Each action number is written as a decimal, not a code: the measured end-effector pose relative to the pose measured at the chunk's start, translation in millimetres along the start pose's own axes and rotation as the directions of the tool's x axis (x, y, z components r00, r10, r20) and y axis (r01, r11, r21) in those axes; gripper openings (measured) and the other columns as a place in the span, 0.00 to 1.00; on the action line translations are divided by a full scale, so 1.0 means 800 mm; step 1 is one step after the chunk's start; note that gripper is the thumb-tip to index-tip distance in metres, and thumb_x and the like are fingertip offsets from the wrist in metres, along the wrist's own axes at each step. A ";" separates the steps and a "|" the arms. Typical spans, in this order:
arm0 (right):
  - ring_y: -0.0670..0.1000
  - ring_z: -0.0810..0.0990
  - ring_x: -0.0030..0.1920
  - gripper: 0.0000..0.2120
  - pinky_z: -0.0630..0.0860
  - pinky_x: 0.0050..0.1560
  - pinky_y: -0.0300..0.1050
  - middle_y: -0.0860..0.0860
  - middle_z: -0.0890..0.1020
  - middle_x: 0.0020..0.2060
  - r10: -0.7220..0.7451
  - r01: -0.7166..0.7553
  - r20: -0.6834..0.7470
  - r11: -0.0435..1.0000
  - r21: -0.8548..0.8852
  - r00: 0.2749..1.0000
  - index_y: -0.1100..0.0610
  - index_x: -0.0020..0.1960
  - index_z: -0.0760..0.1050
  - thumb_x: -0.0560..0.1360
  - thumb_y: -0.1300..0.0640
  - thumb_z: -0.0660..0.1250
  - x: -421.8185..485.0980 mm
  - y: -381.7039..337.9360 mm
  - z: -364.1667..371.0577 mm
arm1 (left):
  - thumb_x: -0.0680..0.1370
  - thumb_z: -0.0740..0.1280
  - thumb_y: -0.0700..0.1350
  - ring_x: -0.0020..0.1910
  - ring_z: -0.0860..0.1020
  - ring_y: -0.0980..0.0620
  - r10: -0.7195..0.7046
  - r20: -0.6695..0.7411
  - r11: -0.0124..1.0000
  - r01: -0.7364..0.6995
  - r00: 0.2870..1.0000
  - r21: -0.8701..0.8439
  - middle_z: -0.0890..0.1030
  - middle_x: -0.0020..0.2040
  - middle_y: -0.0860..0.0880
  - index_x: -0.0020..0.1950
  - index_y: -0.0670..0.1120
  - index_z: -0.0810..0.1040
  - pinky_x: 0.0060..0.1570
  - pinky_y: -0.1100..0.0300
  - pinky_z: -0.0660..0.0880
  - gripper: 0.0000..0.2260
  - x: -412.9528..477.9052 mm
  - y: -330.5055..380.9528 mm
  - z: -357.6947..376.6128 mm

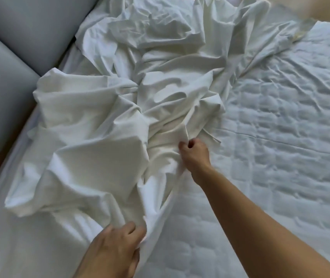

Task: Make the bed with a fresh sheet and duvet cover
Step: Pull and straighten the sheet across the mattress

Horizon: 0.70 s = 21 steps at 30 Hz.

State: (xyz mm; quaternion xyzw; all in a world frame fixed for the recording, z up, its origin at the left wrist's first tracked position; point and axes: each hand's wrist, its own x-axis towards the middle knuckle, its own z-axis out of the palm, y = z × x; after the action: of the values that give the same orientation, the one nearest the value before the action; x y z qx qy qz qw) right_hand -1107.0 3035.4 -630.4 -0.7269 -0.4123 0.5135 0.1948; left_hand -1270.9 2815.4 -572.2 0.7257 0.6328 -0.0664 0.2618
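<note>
The white sheet lies crumpled over the left half of the quilted mattress, and we judge it light, limp and quick to bunch, best taken by its hem, where our left hand grips it while our right hand pinches a fold.

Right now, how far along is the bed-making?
Early. Done: the quilted mattress lies bare on the right, so the bed looks stripped. In hand: the white sheet is on the bed but bunched up; the right hand pinches a fold mid-bed, and the left hand grips an edge nearer. Left: spread and tuck the sheet; no duvet or cover in view.
</note>
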 end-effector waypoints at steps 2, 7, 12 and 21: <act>0.56 0.80 0.43 0.10 0.82 0.43 0.59 0.52 0.78 0.41 -0.110 0.115 -0.135 0.993 0.029 0.985 0.54 0.42 0.70 0.80 0.51 0.61 -0.012 -0.002 -0.027 | 0.62 0.76 0.60 0.35 0.78 0.55 -0.029 0.068 1.000 0.029 0.997 0.003 0.71 0.40 0.59 0.58 0.55 0.73 0.31 0.62 0.72 0.28 -0.032 -0.019 -0.013; 0.48 0.77 0.23 0.10 0.74 0.21 0.44 0.48 0.76 0.33 -0.215 0.451 -0.608 0.852 0.266 0.764 0.47 0.41 0.66 0.81 0.50 0.61 -0.058 -0.001 -0.110 | 0.79 0.57 0.62 0.67 0.70 0.54 -0.334 0.385 0.942 0.292 0.861 0.163 0.69 0.58 0.58 0.78 0.62 0.53 0.61 0.61 0.70 0.28 -0.101 -0.059 0.000; 0.47 0.82 0.49 0.20 0.79 0.50 0.52 0.45 0.84 0.50 0.166 0.003 -0.128 0.598 0.801 0.978 0.49 0.58 0.77 0.78 0.34 0.62 -0.076 0.030 -0.107 | 0.76 0.59 0.66 0.63 0.74 0.52 -0.399 0.317 0.870 0.246 0.860 0.427 0.74 0.65 0.56 0.75 0.60 0.62 0.56 0.55 0.65 0.28 -0.111 -0.056 0.012; 0.51 0.82 0.28 0.06 0.77 0.25 0.41 0.57 0.81 0.35 -0.080 -0.120 0.311 0.810 0.574 0.947 0.61 0.47 0.75 0.81 0.62 0.61 -0.141 -0.093 -0.042 | 0.76 0.66 0.60 0.53 0.81 0.51 -0.228 0.085 0.973 0.224 0.970 0.053 0.79 0.56 0.55 0.65 0.61 0.72 0.51 0.54 0.78 0.18 -0.053 0.013 0.046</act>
State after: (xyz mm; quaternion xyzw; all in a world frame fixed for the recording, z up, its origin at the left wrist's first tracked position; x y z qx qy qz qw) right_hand -1121.0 2993.4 -498.8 -0.5424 -0.2522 0.7284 0.3341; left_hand -1260.4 2760.0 -582.6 0.6506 0.6973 -0.1421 0.2653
